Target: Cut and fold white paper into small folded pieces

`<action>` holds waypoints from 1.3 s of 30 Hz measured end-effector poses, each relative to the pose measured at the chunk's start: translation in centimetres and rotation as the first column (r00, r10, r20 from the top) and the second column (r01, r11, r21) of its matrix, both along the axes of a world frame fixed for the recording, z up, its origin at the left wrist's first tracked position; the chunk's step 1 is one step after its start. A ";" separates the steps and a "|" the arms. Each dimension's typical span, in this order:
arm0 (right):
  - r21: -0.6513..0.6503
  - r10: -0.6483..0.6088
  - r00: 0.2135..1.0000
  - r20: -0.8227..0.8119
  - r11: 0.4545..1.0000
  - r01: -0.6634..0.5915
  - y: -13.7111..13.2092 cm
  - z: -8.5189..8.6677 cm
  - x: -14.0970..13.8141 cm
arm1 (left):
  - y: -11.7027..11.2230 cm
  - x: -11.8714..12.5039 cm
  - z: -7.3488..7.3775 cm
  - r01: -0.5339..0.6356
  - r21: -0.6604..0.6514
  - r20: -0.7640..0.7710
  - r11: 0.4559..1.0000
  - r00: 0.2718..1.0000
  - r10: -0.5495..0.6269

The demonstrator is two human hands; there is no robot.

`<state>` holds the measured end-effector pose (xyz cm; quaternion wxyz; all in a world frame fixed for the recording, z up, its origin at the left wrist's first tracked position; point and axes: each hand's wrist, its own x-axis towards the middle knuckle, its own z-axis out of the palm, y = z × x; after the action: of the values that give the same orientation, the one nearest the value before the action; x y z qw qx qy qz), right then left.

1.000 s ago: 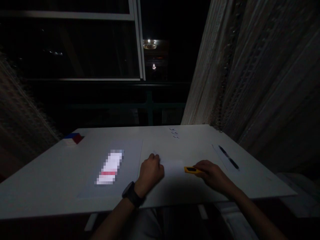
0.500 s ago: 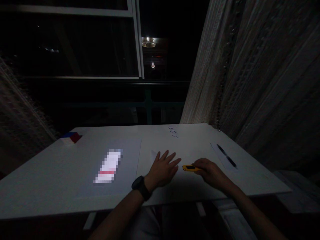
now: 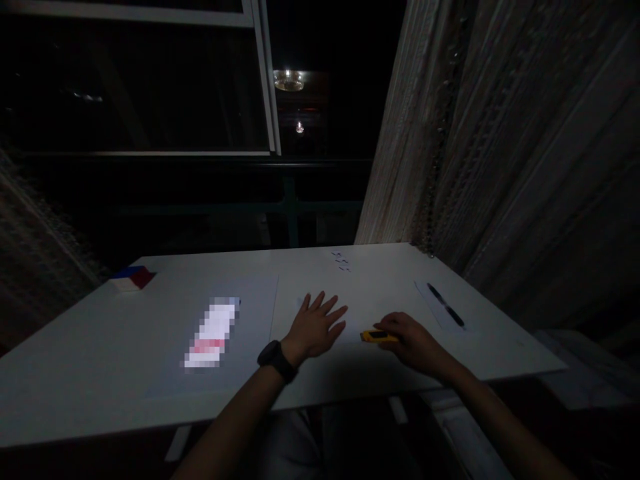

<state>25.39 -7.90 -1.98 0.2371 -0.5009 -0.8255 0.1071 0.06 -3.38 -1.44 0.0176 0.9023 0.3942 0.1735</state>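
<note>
My left hand (image 3: 316, 326) lies flat with its fingers spread on a small white sheet of paper (image 3: 350, 327) in the middle of the white table (image 3: 100, 347). A dark watch sits on that wrist. My right hand (image 3: 411, 343) is closed around a yellow utility knife (image 3: 376, 336), whose tip points left toward the left hand and rests at the paper's right side. The light is very dim.
A black pen (image 3: 446, 305) lies on a paper strip at the right. A blurred-out white and red patch (image 3: 213, 332) lies on a larger sheet at the left. A red, white and blue block (image 3: 131, 277) sits at the far left corner. Small marks (image 3: 341, 261) show near the far edge. Curtains hang right.
My left hand has gone from a closed fist to flat with fingers spread on the paper. The right hand with the knife has stayed nearly in place.
</note>
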 end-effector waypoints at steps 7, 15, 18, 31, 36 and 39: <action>0.063 -0.066 0.997 0.029 0.996 0.064 -0.6 -0.8 -0.7 | 0.6 -0.3 -0.9 -0.025 -0.004 -0.026 1.000 0.999 0.024; 0.104 -0.047 0.999 0.020 0.994 0.044 -0.8 -0.9 -0.7 | 0.9 -0.5 -1.5 -0.031 0.093 -0.098 0.995 0.994 0.040; 0.102 -0.045 0.998 0.037 0.994 0.041 -1.0 -0.9 -0.7 | 1.0 -0.5 -1.7 -0.032 0.095 -0.097 0.995 0.994 0.041; 0.146 -0.065 0.997 0.041 0.987 0.059 -2.8 -1.3 0.4 | 1.1 -0.5 -1.8 -0.023 0.086 -0.108 0.996 0.994 0.032; 0.180 -0.083 0.992 0.098 0.982 0.065 -3.3 -1.3 -0.5 | 1.1 -0.5 -1.8 -0.027 0.064 -0.100 0.998 0.994 0.033; 0.235 -0.092 0.987 0.129 0.970 0.059 -3.1 -1.7 -1.2 | 1.0 -0.5 -1.8 -0.025 0.072 -0.101 0.997 0.994 0.032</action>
<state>24.15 -11.04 -3.71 0.2393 -0.5072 -0.8272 -0.0338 -0.48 -2.34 -3.22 -0.0371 0.9044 0.4010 0.1414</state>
